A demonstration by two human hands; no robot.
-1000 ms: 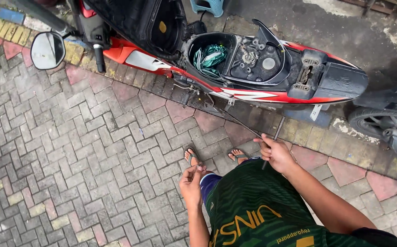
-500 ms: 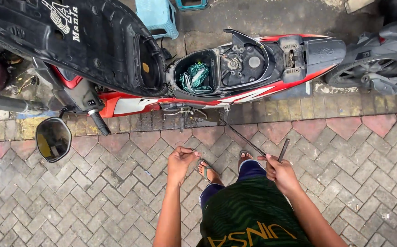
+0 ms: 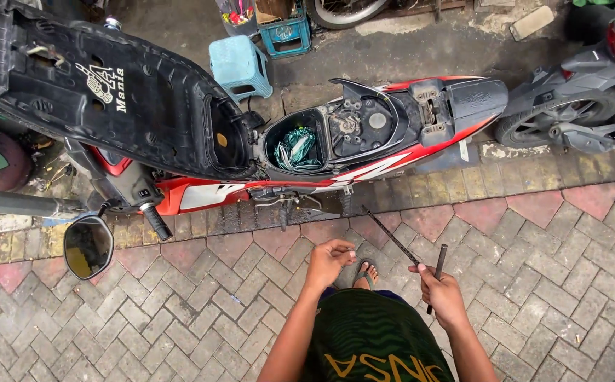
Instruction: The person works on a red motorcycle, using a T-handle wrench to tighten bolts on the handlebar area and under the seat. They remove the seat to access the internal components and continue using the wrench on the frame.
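Observation:
My right hand (image 3: pixel 443 296) grips a thin dark metal rod (image 3: pixel 436 272) and also touches a longer thin rod (image 3: pixel 391 236) that slants up-left toward the motorcycle. My left hand (image 3: pixel 329 260) hovers loosely curled in front of me, holding nothing that I can see. Ahead stands a red, white and black motorcycle (image 3: pixel 364 152) with its seat (image 3: pixel 109 99) raised, exposing the under-seat compartment with a green bundle (image 3: pixel 296 150) inside. My sandalled foot (image 3: pixel 366 273) shows between the hands.
A round mirror (image 3: pixel 88 247) sticks out at lower left. A light blue plastic stool (image 3: pixel 239 66) and a blue crate (image 3: pixel 285 32) stand behind the bike. Another motorcycle's rear wheel (image 3: pixel 559 117) is at the right. Brick paving (image 3: pixel 180 311) covers the ground.
The view has swung left and back, so the motorcycle now sits centred. My hands have risen in front of me; the right keeps its hold on the rod.

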